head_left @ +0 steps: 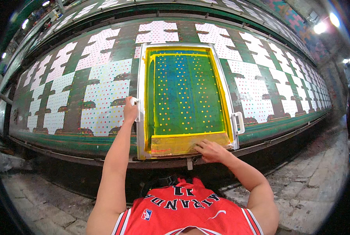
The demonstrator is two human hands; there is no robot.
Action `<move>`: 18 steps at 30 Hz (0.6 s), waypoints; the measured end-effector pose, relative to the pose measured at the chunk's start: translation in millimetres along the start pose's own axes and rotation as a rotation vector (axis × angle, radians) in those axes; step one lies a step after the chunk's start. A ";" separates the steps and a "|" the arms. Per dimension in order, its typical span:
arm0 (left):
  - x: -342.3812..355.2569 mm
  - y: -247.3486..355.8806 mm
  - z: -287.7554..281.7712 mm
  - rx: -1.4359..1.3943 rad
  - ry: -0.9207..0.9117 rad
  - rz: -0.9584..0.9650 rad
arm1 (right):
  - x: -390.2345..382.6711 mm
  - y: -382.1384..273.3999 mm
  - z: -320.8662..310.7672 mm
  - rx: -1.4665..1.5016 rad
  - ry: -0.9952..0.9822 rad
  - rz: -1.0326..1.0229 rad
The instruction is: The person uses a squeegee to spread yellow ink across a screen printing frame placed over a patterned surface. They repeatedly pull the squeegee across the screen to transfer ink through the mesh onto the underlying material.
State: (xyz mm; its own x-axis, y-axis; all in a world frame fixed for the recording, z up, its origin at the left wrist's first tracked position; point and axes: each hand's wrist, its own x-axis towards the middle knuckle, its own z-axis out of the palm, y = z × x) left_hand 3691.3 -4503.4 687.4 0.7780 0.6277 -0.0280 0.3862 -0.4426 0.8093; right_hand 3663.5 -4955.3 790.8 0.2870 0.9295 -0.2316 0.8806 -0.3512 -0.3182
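Note:
A screen printing frame [142,78] with pale metal sides and yellow inner edges lies on the long green printing table. Its green and blue mesh [188,94] carries rows of small dots. My left hand [130,110] is closed round the white handle [134,102] on the frame's left side. Along the near end of the mesh rests a wide, yellow-stained squeegee [171,145]. The fingers of my right hand [212,151] grip its upper edge, right of the middle; the fingertips are partly hidden. Another white handle [238,122] on the right side is untouched.
White cut fabric pieces [106,88] with coloured dots lie in rows on the green table [77,143], left, right and beyond the frame. A rail [85,156] runs along the table's near edge. More printing tables [104,6] stand behind. Grey paving [296,184] lies below.

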 end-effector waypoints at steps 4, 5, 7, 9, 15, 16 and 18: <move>-1.3 5.8 -2.8 0.008 -0.021 -0.031 | 15.7 12.7 -24.8 0.055 0.184 0.136; -1.6 6.4 -3.0 0.007 -0.020 -0.022 | 21.1 13.2 -28.7 0.051 0.218 0.183; -1.2 5.8 -3.7 0.011 -0.016 -0.009 | 34.9 7.8 -30.1 0.016 0.320 0.260; 0.3 4.1 -3.6 0.018 -0.011 -0.001 | 45.0 1.3 -29.7 0.013 0.305 0.334; 3.4 -1.6 -0.8 0.025 0.015 0.031 | 54.3 -13.4 -29.4 0.000 0.185 0.350; 3.2 -1.9 0.2 -0.018 0.017 0.044 | 54.7 -12.8 -31.9 -0.005 0.182 0.362; 1.8 -2.6 0.1 -0.029 -0.012 0.014 | 55.2 -10.6 -38.4 0.001 0.145 0.389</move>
State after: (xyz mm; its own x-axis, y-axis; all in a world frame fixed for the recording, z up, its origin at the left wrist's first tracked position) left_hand 3691.8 -4501.1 685.1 0.7892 0.6137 -0.0235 0.3611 -0.4326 0.8261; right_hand 3684.5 -4896.0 816.7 0.6487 0.7335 -0.2030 0.6956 -0.6796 -0.2331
